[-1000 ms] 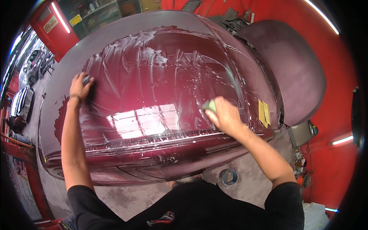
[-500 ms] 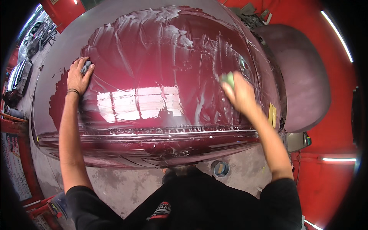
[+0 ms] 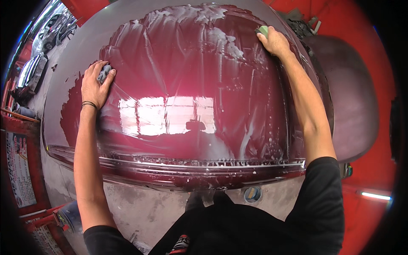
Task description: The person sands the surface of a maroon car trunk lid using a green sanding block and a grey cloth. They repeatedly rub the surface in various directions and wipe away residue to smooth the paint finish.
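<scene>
A large dark red car body panel (image 3: pixel 178 85) lies in front of me, wet and streaked with whitish suds. Near its left side my left hand (image 3: pixel 94 83) is closed round a crumpled grey cloth (image 3: pixel 104 74), pressed to the surface. At the far right of the panel, arm stretched out, my right hand (image 3: pixel 276 42) grips a green sanding block (image 3: pixel 264 31) against the wet paint. Its fingers partly hide the block. Thick foam (image 3: pixel 229 44) lies between the hands, toward the far side. The panel's dry outer area looks dull and greyish.
A small bucket (image 3: pixel 252 194) with something tan in it stands on the concrete floor below the panel's near edge. To the right sits a separate rounded mauve panel (image 3: pixel 355 93) beside a red wall. Parked cars (image 3: pixel 32 76) show at the far left.
My right hand has moved the green block away from me, up to the panel's far right. My left hand stays at the left with the cloth. The whole view has shifted slightly.
</scene>
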